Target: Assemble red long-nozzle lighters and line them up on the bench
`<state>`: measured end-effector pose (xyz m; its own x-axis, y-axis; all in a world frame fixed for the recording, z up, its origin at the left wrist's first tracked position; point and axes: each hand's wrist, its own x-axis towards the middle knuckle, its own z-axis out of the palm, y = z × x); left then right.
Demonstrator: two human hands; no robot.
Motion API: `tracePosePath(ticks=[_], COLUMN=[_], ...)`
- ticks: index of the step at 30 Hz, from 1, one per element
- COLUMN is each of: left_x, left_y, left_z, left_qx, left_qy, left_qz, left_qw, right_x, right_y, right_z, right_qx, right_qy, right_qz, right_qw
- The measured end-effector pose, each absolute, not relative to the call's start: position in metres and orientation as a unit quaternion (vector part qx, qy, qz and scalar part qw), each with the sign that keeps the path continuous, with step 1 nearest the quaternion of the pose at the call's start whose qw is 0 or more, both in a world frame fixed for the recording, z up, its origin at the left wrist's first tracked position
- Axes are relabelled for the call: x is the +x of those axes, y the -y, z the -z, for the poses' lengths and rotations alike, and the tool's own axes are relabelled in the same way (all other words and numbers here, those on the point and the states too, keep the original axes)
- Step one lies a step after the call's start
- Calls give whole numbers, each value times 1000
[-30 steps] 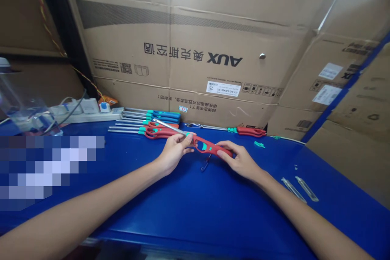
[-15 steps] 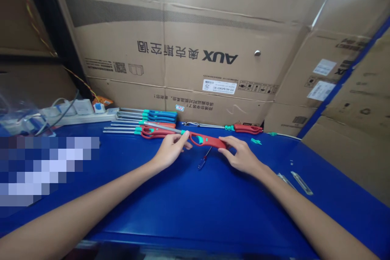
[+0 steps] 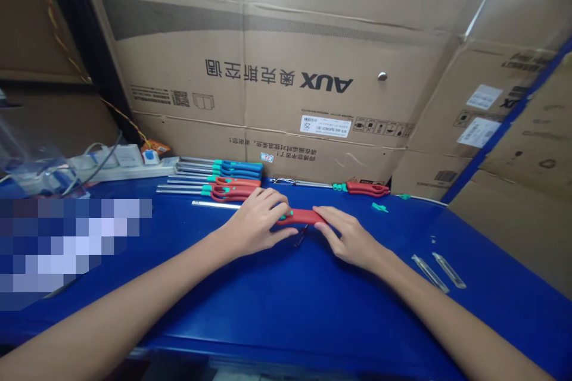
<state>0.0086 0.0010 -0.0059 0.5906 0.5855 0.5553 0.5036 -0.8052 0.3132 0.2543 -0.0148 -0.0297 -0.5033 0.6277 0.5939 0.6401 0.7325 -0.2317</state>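
Between my two hands is a red lighter [image 3: 305, 216] with a long metal barrel and green parts, its barrel pointing left. My left hand [image 3: 259, 223] closes round the trigger end and covers the guard. At the butt of the handle, my right hand [image 3: 346, 235] pinches with thumb and fingers. A small screwdriver [image 3: 302, 237] lies on the table just below the lighter, mostly hidden. Behind my left hand lie several similar lighters in a row, with red handles [image 3: 236, 192] and blue handles [image 3: 243, 169].
On the blue table [image 3: 286, 309], another red lighter [image 3: 367, 189] lies at the back, by a green plastic piece [image 3: 379, 208]. Two clear tubes [image 3: 449, 271] lie at right. A power strip [image 3: 111, 171] stands back left. Cardboard [image 3: 277, 30] walls the rear.
My left hand has moved from the lighter's barrel end to round its trigger guard. The lighter has come down slightly, covering more of the screwdriver. My right hand keeps the butt.
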Motion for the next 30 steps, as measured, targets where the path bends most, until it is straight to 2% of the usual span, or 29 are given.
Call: tracePosePath(ticks=[11,17,22,30], left_x=[2,-27,-66,-98], left_y=[-3,-29,-57,-79], left_z=[-1,-9,-15,-6], left_qx=[884,859,851,829], left_qy=[-334,-398,-476,-516], left_qz=[-326,-322,-215,-213], left_qw=[39,0,-55,-26], right_x=[250,260,271,267], right_y=[16,7,-2,1], right_z=[30,28,30,28], right_qx=[-353,-413,-432,-425], right_qy=[842,820,818,836], right_qz=[6,-8,0,-16], right_qw=[408,396,379,346])
